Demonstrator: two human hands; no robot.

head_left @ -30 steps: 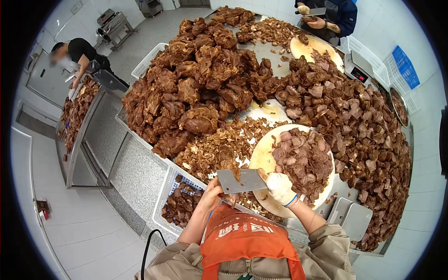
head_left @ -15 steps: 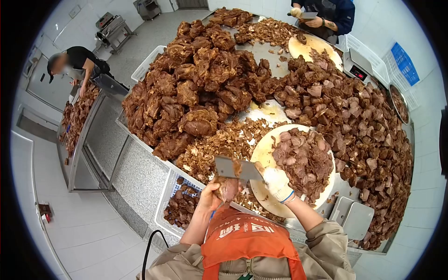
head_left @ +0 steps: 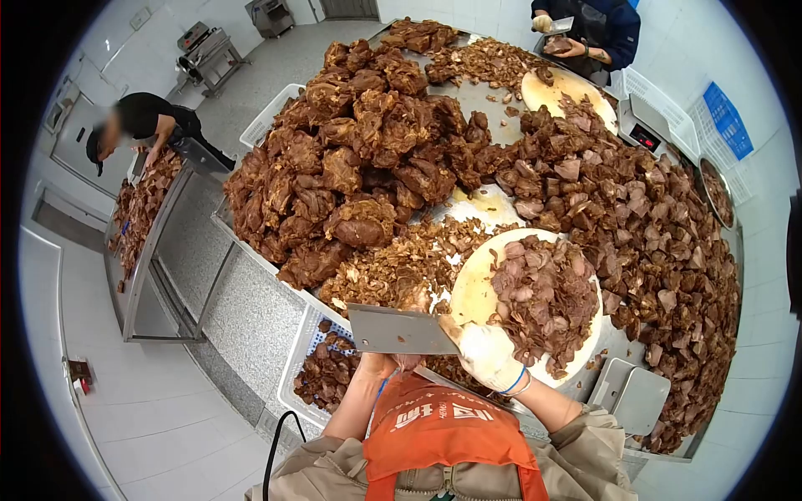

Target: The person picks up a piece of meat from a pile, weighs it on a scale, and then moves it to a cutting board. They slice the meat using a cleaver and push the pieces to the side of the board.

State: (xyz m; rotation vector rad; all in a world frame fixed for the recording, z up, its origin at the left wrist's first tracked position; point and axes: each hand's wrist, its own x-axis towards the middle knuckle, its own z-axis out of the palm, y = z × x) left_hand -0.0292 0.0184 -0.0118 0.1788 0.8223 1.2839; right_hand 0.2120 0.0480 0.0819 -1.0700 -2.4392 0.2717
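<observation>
My right hand (head_left: pixel 489 356), in a white glove, grips the handle of a cleaver (head_left: pixel 399 332). Its broad blade lies flat across the view over my left hand (head_left: pixel 378 366). That bare hand is closed around a piece of cooked meat (head_left: pixel 408 362), and the blade hides most of both. To the right is a round cutting board (head_left: pixel 473 294), heaped with sliced meat (head_left: pixel 545 296). Brown trimmings (head_left: pixel 380 280) lie on the table just beyond the blade.
Large meat chunks (head_left: pixel 351 167) form a tall pile at left; cut pieces (head_left: pixel 660 242) cover the right side. A white basket (head_left: pixel 292 380) and a scale (head_left: pixel 631 397) flank me. One co-worker (head_left: pixel 606 37) holds a knife across the table; another person (head_left: pixel 142 125) bends over a side table.
The cleaver has come down and toward me, now covering much of my left hand and the meat. The co-worker across the table now holds a piece of meat beside the knife.
</observation>
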